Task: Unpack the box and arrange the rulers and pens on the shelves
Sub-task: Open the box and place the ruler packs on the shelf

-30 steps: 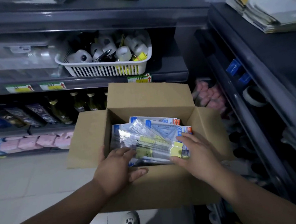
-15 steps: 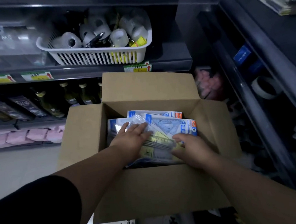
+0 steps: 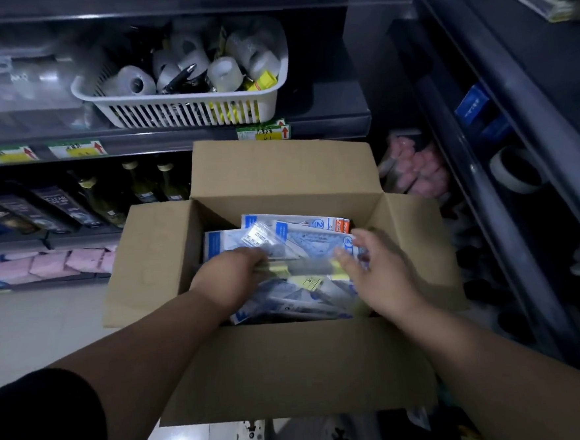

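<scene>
Cardboard box [image 3: 292,367] sits open before you, flaps folded out so both arms can reach straight down, with the dark shelves [image 3: 326,126] just behind for restocking. Inside, the ruler packs [image 3: 300,234] lie stacked flat in clear sleeves, filling the box floor. Your left hand [image 3: 229,280] is curled closed over the near end of a blurred pack [image 3: 302,267] lying crosswise on top, probably to lift it clear. Your right hand [image 3: 376,270] hovers at its other end, fingers spread and loose, gripping nothing yet, ready to steady it.
</scene>
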`<state>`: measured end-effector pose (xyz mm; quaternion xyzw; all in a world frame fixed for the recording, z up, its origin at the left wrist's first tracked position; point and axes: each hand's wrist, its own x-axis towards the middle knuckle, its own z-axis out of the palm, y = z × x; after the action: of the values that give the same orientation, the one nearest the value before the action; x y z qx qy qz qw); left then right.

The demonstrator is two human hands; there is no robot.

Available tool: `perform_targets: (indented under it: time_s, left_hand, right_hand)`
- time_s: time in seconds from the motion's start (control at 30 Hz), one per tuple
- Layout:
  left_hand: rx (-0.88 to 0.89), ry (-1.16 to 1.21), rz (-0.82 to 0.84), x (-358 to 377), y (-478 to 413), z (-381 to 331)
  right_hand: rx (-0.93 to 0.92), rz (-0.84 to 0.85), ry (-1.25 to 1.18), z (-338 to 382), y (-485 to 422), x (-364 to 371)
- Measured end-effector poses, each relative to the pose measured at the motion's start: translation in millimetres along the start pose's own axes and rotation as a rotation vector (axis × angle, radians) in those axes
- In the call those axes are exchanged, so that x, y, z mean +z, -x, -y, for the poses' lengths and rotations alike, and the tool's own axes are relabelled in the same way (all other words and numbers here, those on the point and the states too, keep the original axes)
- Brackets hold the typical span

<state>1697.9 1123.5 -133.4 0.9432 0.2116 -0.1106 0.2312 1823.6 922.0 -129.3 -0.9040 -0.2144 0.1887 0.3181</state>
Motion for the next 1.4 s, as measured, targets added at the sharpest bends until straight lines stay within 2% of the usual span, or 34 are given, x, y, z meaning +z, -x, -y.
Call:
perform_targets:
  time_s: [0.07,0.13,0.23,0.33,0.47,0.57,0.7,0.97,1.13,1.23,1.4]
  left_hand:
    - [-0.055,0.107,-0.105,-1.6,1.7,-3.2]
    - [-0.134,0.251,-0.189,-1.5,1.2,-4.1]
    - [-0.297,0.572,-0.242,-3.2,0.1,-3.1]
    - [-0.368,0.710,-0.236,1.8,2.0,3.6]
    - [-0.417,0.883,-0.242,7.0,6.7,9.2]
    - [-0.414,0.913,-0.223,8.3,5.9,13.4]
    - [-0.397,0.852,-0.194,7.5,3.7,17.7]
    - [-0.328,0.920,-0.206,-6.5,3.7,15.3]
    - [-0.212,1.001,-0.243,-33.2,3.5,3.7]
    - [-0.137,1.049,-0.247,-55.0,4.8,-14.4]
    - [0.001,1.084,-0.173,-82.7,7.4,-66.7]
  right_hand:
    - [-0.007,-0.144,-0.114,11.6,0.3,-6.2]
    - [-0.014,-0.168,-0.141,17.5,-1.3,-4.6]
    - [-0.059,0.059,0.001,16.0,-5.6,12.6]
    - [-0.121,0.270,0.221,18.0,-11.9,33.7]
    - [-0.141,0.281,0.506,31.4,-21.6,51.2]
    - [-0.162,0.307,0.672,38.5,-27.0,58.9]
    - [-0.136,0.288,0.681,41.5,-31.1,64.1]
    - [0.029,0.335,0.287,43.7,-26.8,58.6]
    - [0.137,0.209,-0.166,46.0,-26.1,31.3]
    - [0.156,0.073,-0.432,53.3,-14.2,2.2]
    - [0.216,-0.180,-0.620,54.6,19.7,-60.3]
